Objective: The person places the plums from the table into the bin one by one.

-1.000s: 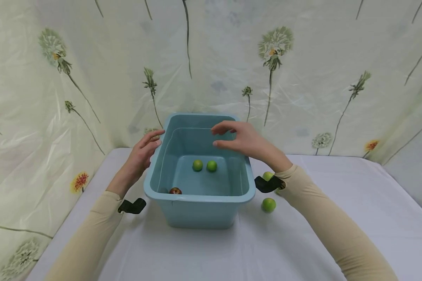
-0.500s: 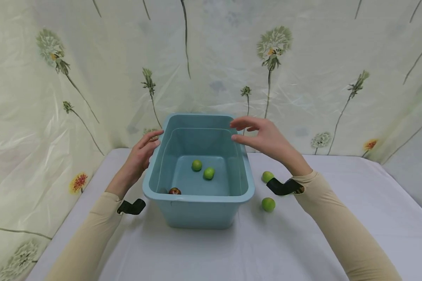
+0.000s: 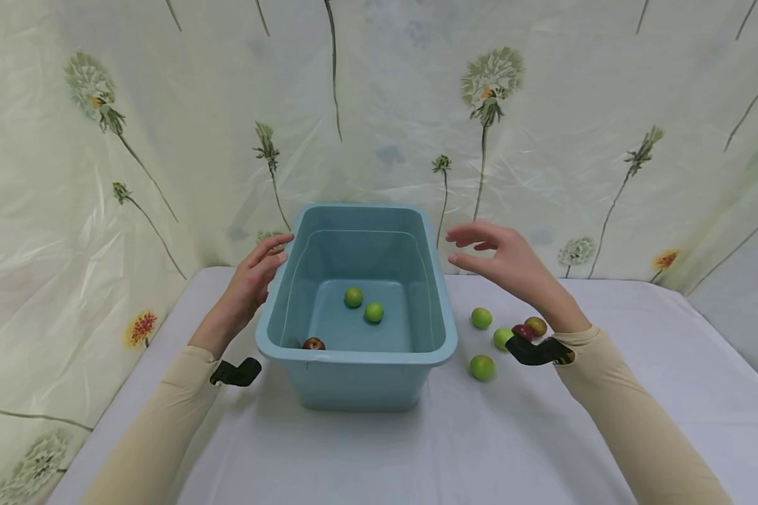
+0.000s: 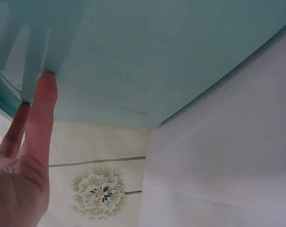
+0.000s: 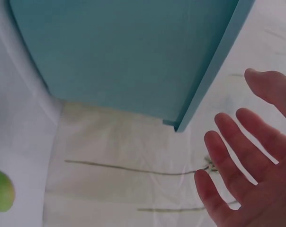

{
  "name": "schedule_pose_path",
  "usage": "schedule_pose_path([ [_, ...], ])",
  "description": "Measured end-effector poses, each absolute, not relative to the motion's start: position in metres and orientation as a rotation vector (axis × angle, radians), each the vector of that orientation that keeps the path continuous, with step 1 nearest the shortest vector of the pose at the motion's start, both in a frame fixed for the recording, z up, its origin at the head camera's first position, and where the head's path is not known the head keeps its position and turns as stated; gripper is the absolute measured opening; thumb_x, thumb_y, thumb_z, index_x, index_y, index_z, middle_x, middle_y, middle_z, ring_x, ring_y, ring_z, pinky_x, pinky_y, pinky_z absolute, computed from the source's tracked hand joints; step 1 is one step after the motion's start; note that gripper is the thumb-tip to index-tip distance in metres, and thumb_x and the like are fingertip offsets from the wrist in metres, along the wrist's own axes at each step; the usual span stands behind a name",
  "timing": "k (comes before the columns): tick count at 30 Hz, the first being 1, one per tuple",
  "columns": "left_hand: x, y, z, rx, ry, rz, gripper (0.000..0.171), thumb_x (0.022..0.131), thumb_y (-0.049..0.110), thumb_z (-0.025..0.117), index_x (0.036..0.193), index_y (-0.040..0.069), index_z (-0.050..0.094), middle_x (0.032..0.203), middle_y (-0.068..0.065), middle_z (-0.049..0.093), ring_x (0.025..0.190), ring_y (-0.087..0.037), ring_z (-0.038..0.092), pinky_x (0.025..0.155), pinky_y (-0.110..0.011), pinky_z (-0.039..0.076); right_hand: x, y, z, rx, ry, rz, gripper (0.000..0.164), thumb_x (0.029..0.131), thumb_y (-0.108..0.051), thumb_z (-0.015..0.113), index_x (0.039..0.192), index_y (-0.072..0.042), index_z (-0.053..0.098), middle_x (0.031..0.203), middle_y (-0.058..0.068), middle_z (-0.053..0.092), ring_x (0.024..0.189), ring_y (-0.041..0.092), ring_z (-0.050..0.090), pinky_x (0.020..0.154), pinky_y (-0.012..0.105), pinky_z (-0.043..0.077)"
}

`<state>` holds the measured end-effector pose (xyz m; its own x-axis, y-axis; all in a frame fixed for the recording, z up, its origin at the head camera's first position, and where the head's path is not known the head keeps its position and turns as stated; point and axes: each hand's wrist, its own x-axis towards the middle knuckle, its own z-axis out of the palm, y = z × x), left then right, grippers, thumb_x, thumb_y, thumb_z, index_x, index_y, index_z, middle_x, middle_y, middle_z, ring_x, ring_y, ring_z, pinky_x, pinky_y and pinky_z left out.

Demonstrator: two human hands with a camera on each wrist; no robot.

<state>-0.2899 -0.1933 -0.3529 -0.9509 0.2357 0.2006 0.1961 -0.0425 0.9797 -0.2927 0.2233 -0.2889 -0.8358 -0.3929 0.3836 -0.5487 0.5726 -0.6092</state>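
Observation:
A deep blue plastic tub (image 3: 356, 382) stands on the table in the head view. On its floor lie two green round fruits, one (image 3: 354, 297) behind the other (image 3: 374, 313), and a reddish fruit (image 3: 314, 344) near the front wall. My left hand (image 3: 246, 287) touches the tub's left side with extended fingertips, and the left wrist view has a finger (image 4: 46, 94) against the outer wall. Beyond the right rim, my right hand (image 3: 505, 261) hovers in the air with fingers spread and loosely bent, holding nothing. The right wrist view has it apart from the tub.
Right of the tub, green fruits lie on the white cloth: a back one (image 3: 481, 318), a middle one (image 3: 502, 339) and a front one (image 3: 482, 367). A dark red fruit (image 3: 522, 332) and a brownish one (image 3: 535, 326) sit beside them. A flowered curtain (image 3: 379, 105) hangs behind.
My right hand has moved right, from over the tub to outside its right rim. One green fruit in the tub has rolled slightly forward and left. The left hand has stayed put.

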Motion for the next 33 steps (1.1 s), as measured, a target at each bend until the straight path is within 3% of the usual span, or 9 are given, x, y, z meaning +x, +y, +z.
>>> schedule_pose_path([
  [8,-0.29,-0.193,-0.354,0.491,2.157,2.192,0.046,0.102,0.035,0.051,0.146,0.023,0.044,0.138,-0.011,0.048,0.117,-0.027,0.055,0.083,-0.032,0.054,-0.287,0.242,-0.302,0.73,-2.64,1.114,0.043,0.091,-0.035,0.071,0.128,-0.016,0.062,0.123,-0.002,0.064,0.111,0.015,0.057,0.095,0.043,0.042],
  [22,-0.291,-0.192,-0.355,0.505,2.13,2.219,0.044,0.103,0.032,0.051,0.145,0.022,0.045,0.138,-0.011,0.048,0.117,-0.029,0.056,0.081,-0.031,0.054,-0.266,0.258,-0.325,0.711,-2.723,1.044,0.042,0.091,-0.036,0.071,0.128,-0.017,0.063,0.123,-0.001,0.064,0.112,0.023,0.057,0.093,0.048,0.044],
  [29,-0.292,-0.192,-0.356,0.509,2.123,2.222,0.044,0.103,0.03,0.05,0.146,0.021,0.045,0.137,-0.011,0.048,0.114,-0.026,0.057,0.08,-0.03,0.055,-0.252,0.267,-0.337,0.669,-2.813,1.035,0.04,0.09,-0.041,0.071,0.126,-0.025,0.064,0.121,-0.007,0.064,0.111,0.022,0.056,0.082,0.046,0.051],
  [33,-0.292,-0.192,-0.356,0.504,2.131,2.22,0.045,0.103,0.032,0.05,0.146,0.02,0.044,0.134,-0.013,0.048,0.109,-0.023,0.059,0.079,-0.029,0.055,-0.245,0.272,-0.343,0.705,-2.821,1.025,0.036,0.091,-0.037,0.071,0.124,-0.025,0.065,0.119,-0.006,0.065,0.109,0.02,0.057,0.087,0.045,0.048],
])
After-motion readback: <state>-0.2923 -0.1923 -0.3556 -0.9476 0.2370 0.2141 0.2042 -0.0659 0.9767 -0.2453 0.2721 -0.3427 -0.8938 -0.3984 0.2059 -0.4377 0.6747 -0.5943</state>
